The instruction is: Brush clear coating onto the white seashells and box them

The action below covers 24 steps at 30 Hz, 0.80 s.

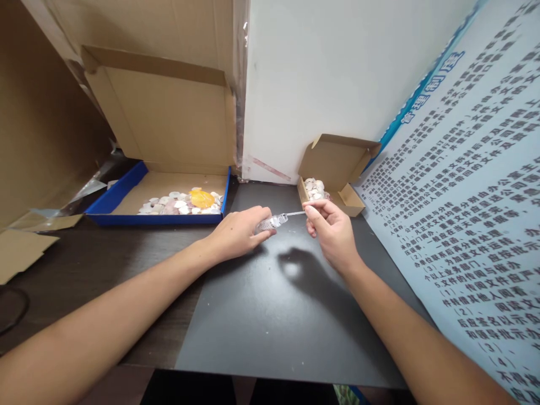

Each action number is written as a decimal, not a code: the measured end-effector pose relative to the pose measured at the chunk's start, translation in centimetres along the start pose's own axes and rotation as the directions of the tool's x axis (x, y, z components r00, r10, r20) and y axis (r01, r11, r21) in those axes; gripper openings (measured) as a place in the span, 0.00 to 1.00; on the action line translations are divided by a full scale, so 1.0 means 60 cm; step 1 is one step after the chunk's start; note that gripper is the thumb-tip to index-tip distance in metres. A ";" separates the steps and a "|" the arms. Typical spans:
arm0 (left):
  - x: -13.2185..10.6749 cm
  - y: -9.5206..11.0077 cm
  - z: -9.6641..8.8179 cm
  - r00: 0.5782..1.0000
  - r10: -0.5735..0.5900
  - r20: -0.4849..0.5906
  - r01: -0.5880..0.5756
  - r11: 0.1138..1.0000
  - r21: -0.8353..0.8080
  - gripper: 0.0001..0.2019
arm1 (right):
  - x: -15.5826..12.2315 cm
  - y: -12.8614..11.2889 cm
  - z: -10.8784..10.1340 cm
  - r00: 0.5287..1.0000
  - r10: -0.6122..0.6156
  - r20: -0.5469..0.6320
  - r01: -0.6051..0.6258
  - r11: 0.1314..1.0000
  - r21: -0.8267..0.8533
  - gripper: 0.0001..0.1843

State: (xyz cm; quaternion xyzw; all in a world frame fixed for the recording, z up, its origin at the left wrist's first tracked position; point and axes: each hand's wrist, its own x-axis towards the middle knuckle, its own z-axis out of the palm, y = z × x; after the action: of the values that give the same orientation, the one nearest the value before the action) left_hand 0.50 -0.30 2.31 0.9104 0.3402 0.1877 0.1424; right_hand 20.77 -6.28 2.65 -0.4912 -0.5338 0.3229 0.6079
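Note:
My left hand point(238, 232) is closed around a small clear tube-shaped item point(272, 223) with a thin clear stem point(295, 214) sticking out to the right. My right hand point(331, 230) pinches the end of that stem between thumb and forefinger. Both hands hover just above a dark sheet point(274, 315) on the table. Just behind my right hand stands a small open cardboard box point(337, 163) holding pale shells point(314, 188).
At the back left a large open cardboard box with a blue rim point(126, 191) holds several pale shells point(177, 203) and an orange one point(201, 198). A printed poster point(464, 197) leans along the right. Loose cardboard point(21, 247) lies at the far left.

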 end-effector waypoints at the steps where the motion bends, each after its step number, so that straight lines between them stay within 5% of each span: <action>1: 0.000 -0.001 0.000 1.000 -0.001 -0.002 0.001 1.000 0.014 0.10 | -0.001 -0.002 0.000 0.999 -0.031 -0.006 0.031 0.998 -0.049 0.09; 7: 0.000 -0.004 0.003 1.000 -0.017 -0.016 0.019 0.996 0.091 0.10 | -0.008 -0.010 0.002 0.979 -0.201 -0.015 0.191 0.950 -0.246 0.05; 12: 0.000 0.000 0.001 0.999 -0.027 -0.037 0.033 0.982 0.185 0.08 | -0.007 -0.014 -0.001 0.988 -0.142 0.067 0.156 0.940 -0.303 0.07; 18: -0.002 0.007 -0.001 0.999 -0.026 -0.033 0.033 0.977 0.209 0.07 | 0.001 -0.014 -0.004 0.988 0.078 0.130 -0.050 0.978 -0.203 0.12; 24: 0.000 0.004 -0.002 0.998 -0.055 -0.021 0.058 0.987 0.148 0.07 | 0.009 0.001 -0.003 0.929 0.346 0.130 -0.360 0.926 0.109 0.13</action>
State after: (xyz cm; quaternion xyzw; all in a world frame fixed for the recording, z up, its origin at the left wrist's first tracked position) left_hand 0.59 -0.48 2.49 0.9068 0.3801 0.1654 0.0768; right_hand 21.09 -5.79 2.77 -0.5202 -0.4463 0.4876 0.5408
